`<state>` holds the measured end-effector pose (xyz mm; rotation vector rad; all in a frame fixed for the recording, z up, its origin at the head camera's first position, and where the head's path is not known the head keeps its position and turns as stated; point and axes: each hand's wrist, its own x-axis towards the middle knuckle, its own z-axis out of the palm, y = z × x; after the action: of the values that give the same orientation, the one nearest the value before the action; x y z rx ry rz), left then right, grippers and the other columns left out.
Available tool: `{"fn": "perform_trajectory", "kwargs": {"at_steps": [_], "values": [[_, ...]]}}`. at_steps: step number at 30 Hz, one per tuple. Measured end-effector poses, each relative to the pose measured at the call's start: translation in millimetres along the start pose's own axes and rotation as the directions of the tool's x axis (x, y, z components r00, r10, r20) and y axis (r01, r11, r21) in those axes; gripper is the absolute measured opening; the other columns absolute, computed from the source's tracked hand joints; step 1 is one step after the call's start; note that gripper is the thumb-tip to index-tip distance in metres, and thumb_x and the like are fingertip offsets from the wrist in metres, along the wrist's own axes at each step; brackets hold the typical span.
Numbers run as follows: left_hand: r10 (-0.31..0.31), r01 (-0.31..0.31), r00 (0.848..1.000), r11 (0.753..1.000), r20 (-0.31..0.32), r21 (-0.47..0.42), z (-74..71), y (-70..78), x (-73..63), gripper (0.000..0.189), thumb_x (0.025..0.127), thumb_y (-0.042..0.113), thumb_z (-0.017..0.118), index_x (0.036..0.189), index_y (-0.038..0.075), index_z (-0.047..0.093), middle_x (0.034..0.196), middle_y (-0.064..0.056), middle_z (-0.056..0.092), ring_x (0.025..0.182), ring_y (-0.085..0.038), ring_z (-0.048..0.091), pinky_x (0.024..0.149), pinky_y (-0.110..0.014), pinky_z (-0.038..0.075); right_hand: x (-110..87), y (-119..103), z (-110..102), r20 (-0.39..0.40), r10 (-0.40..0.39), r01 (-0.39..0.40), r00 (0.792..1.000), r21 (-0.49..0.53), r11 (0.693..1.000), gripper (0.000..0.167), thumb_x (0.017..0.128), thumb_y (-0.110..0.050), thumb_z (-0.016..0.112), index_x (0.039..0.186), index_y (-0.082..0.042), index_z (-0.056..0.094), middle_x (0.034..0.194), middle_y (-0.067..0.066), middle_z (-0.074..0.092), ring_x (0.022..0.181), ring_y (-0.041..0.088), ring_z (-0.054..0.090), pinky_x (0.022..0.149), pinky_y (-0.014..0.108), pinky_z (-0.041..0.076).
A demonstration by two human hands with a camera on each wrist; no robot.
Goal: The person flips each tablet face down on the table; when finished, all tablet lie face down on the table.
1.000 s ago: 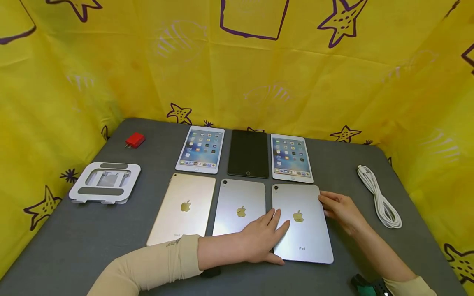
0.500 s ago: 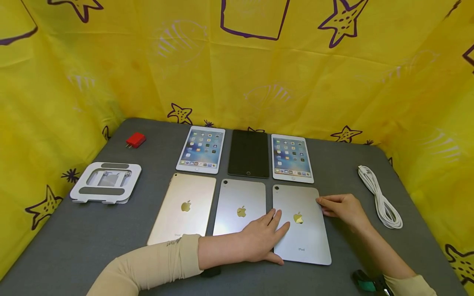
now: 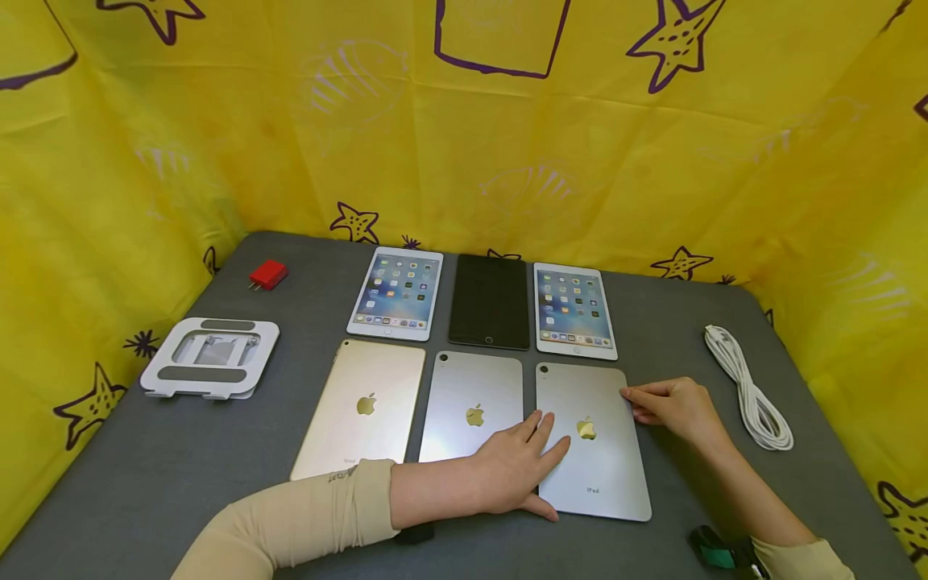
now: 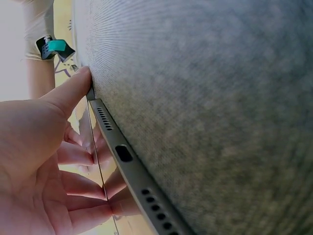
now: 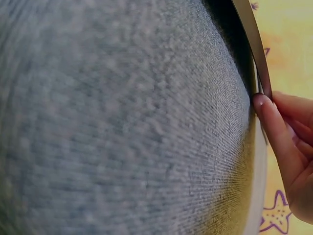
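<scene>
1. Pinching with the right hand [image 3: 679, 408], between thumb and bent fingers, the far part of the right edge of the near-right silver tablet [image 3: 598, 455], placed with its back upward. Under this edge, in the right wrist view, a dark strip just above the grey tabletop [image 3: 145, 483].

2. Grasping nothing with the left hand [image 3: 511, 463]: fingers nearly straight and spread, resting over the left edge of the same tablet, thumb beside its near left corner.

3. Toward the left, after only a narrow gap, the middle silver tablet [image 3: 471, 391], covered partly by left hand and forearm. Farther left, the gold tablet [image 3: 362, 395], with its near end reaching the beige sleeve [image 3: 319, 503].

4. On the far side, after a very thin strip, a second row: left white tablet [image 3: 396, 294], black tablet [image 3: 489, 302], right white tablet [image 3: 575, 310].

5. Toward the right, behind the right hand, a broad stretch of grey up to the coiled white cable [image 3: 750, 391], close to the right table edge.

6. At far left, the red plug [image 3: 269, 275]; nearer, the white folded stand [image 3: 210, 358], with wide room between stand and gold tablet.

7. Along the far, left and right table edges, the yellow cloth [image 3: 464, 137].
</scene>
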<state>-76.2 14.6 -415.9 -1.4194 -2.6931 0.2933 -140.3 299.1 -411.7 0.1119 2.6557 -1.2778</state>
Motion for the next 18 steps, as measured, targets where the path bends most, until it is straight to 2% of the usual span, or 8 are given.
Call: {"fn": "perform_trajectory", "kwargs": {"at_steps": [6, 11, 13, 15, 17, 18], "values": [[0.005, -0.005, 1.000, 1.000, -0.018, 0.012, 1.0, -0.9, -0.7, 0.089, 0.081, 0.081, 0.045, 0.145, 0.019, 0.046, 0.144, -0.015, 0.046, 0.132, -0.028, 0.045, 0.101, -0.024, 0.042, -0.4, -0.8, -2.2, 0.003, -0.093, 0.093, 0.996, -0.106, 0.990, 0.026, 0.088, -0.023, 0.074, 0.095, 0.002, 0.077, 0.071, 0.005, 0.072, 0.062, 0.015, 0.070, 0.056, 0.026, 0.057], [0.014, -0.014, 1.000, 1.000, -0.006, -0.013, 1.4, -2.8, -0.7, 0.088, 0.082, 0.080, 0.045, 0.146, 0.018, 0.045, 0.145, -0.015, 0.045, 0.133, -0.028, 0.045, 0.101, -0.024, 0.042, -0.4, -4.9, -2.3, -0.036, -0.202, 0.188, 0.979, -0.242, 0.952, 0.023, 0.088, -0.027, 0.073, 0.095, -0.005, 0.078, 0.072, -0.002, 0.072, 0.064, 0.010, 0.067, 0.056, 0.023, 0.054], [0.023, -0.021, 1.000, 0.997, 0.018, -0.068, 0.8, -5.4, -0.5, 0.087, 0.084, 0.078, 0.046, 0.146, 0.018, 0.045, 0.147, -0.015, 0.043, 0.134, -0.028, 0.043, 0.099, -0.024, 0.044, 0.5, -9.0, -0.5, -0.064, -0.255, 0.226, 0.965, -0.294, 0.929, 0.022, 0.089, -0.028, 0.073, 0.097, -0.008, 0.078, 0.075, -0.003, 0.072, 0.066, 0.009, 0.067, 0.057, 0.022, 0.052], [0.028, -0.020, 0.998, 0.987, 0.051, -0.162, -0.1, -10.1, -0.4, 0.082, 0.086, 0.074, 0.047, 0.146, 0.018, 0.045, 0.149, -0.013, 0.041, 0.137, -0.027, 0.040, 0.098, -0.025, 0.046, 2.0, -14.9, 3.2, -0.083, -0.298, 0.259, 0.951, -0.312, 0.914, 0.023, 0.089, -0.030, 0.073, 0.101, -0.010, 0.078, 0.079, -0.002, 0.073, 0.070, 0.011, 0.067, 0.058, 0.021, 0.051], [0.025, -0.001, 0.997, 0.956, 0.078, -0.294, -1.8, -17.5, -0.2, 0.076, 0.089, 0.069, 0.050, 0.146, 0.018, 0.046, 0.150, -0.010, 0.041, 0.138, -0.023, 0.038, 0.097, -0.027, 0.047, 4.1, -22.7, 8.3, -0.087, -0.323, 0.285, 0.943, -0.295, 0.912, 0.026, 0.090, -0.030, 0.071, 0.106, -0.010, 0.076, 0.086, 0.002, 0.074, 0.075, 0.015, 0.068, 0.060, 0.021, 0.052], [0.020, 0.012, 0.996, 0.930, 0.084, -0.367, -3.2, -22.2, -0.2, 0.072, 0.091, 0.065, 0.051, 0.145, 0.017, 0.048, 0.149, -0.008, 0.042, 0.137, -0.021, 0.039, 0.097, -0.028, 0.047, 5.4, -27.1, 11.5, -0.083, -0.332, 0.298, 0.940, -0.275, 0.914, 0.029, 0.091, -0.030, 0.071, 0.109, -0.009, 0.075, 0.091, 0.004, 0.074, 0.078, 0.017, 0.069, 0.062, 0.022, 0.052]]}}
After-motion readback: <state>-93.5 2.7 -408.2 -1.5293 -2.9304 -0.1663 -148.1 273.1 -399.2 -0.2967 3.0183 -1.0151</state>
